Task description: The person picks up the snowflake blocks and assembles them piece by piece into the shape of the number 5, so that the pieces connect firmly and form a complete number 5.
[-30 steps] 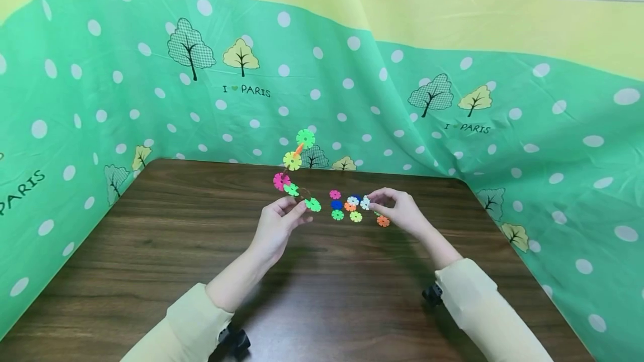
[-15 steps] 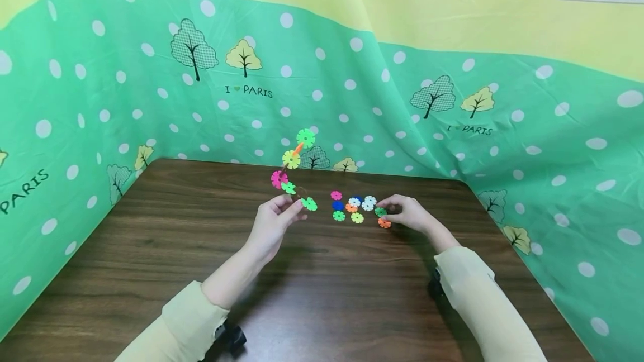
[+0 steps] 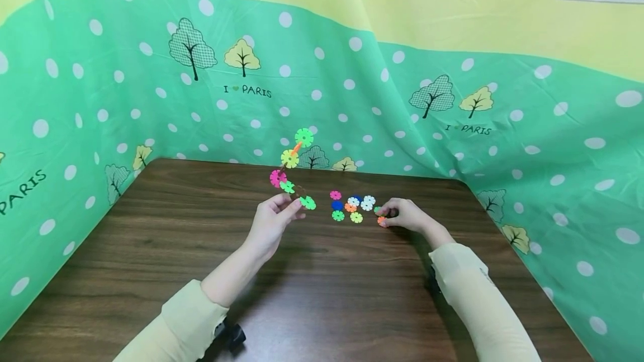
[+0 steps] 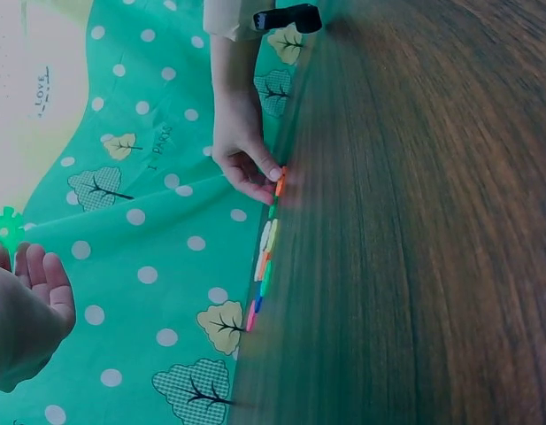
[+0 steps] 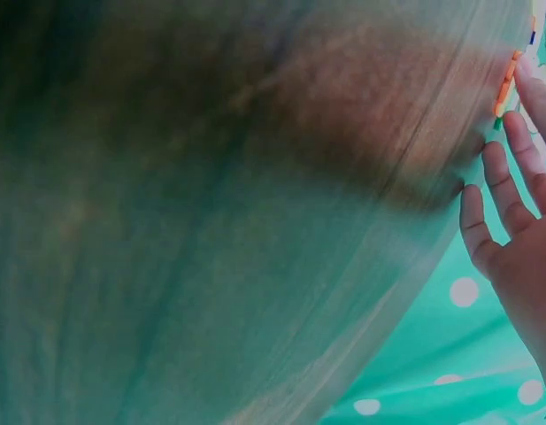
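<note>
In the head view my left hand (image 3: 269, 225) pinches the lower end of a linked chain of snowflake discs, by a green snowflake disc (image 3: 308, 203). The chain rises through another green disc, a pink disc (image 3: 278, 178), a yellow disc (image 3: 289, 158) and an orange one to a green disc (image 3: 304, 137) at the top. My right hand (image 3: 407, 215) is down on the table, thumb and fingertips around the edges of an orange snowflake disc (image 3: 381, 221). A green disc (image 3: 377, 210) lies partly under its fingers. The left wrist view shows the thumb against the orange disc (image 4: 280, 180).
Several loose discs lie between the hands: pink (image 3: 335, 195), blue (image 3: 336, 205), green (image 3: 338, 215), yellow (image 3: 356, 217), orange (image 3: 350, 207) and white (image 3: 368, 203). The dark wooden table (image 3: 322, 295) ends at a green dotted curtain (image 3: 322, 71).
My right hand has left the white discs, moving right and down to the orange and green discs. The left hand with the chain has shifted slightly left.
</note>
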Action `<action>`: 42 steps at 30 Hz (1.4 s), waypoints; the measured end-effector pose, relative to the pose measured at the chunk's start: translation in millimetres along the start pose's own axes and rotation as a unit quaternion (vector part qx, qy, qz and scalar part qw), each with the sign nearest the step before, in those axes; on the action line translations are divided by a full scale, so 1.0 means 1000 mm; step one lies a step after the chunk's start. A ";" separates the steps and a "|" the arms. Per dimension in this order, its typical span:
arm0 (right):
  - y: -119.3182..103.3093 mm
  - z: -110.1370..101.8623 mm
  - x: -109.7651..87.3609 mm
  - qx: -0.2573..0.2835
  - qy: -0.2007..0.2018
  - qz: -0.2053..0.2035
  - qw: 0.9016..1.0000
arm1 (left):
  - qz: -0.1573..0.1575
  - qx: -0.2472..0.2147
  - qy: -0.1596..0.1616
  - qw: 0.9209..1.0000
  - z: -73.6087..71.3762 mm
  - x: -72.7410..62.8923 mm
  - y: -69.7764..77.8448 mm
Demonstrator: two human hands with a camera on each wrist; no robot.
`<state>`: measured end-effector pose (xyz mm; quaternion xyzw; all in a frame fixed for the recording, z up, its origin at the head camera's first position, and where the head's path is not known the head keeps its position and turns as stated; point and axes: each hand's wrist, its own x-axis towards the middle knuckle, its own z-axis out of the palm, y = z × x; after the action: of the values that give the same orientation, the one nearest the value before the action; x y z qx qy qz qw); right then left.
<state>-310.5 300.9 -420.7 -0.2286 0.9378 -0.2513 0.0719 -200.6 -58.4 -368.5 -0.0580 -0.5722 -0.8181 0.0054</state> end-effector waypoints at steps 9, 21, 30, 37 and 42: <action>-0.010 -0.002 -0.001 -0.048 0.019 0.032 0.998 | 0.002 0.001 -0.010 1.000 -0.003 0.002 -0.002; -0.019 0.000 -0.009 0.022 -0.002 0.118 0.993 | 0.008 0.007 -0.017 1.000 -0.004 0.002 0.003; -0.058 -0.002 -0.019 0.114 0.087 0.037 0.989 | 0.014 0.021 -0.017 1.000 -0.005 0.001 0.009; -0.105 -0.004 -0.022 0.169 0.146 -0.005 0.975 | 0.024 0.034 -0.013 0.999 -0.006 0.004 0.012; -0.134 -0.003 -0.025 0.226 0.178 -0.017 0.957 | 0.040 0.040 -0.015 0.998 -0.004 0.005 0.016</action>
<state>-236.2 211.0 -350.5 -0.1742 0.8498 -0.4948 -0.0511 -204.6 -67.5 -353.9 -0.0930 -0.6017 -0.7926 0.0323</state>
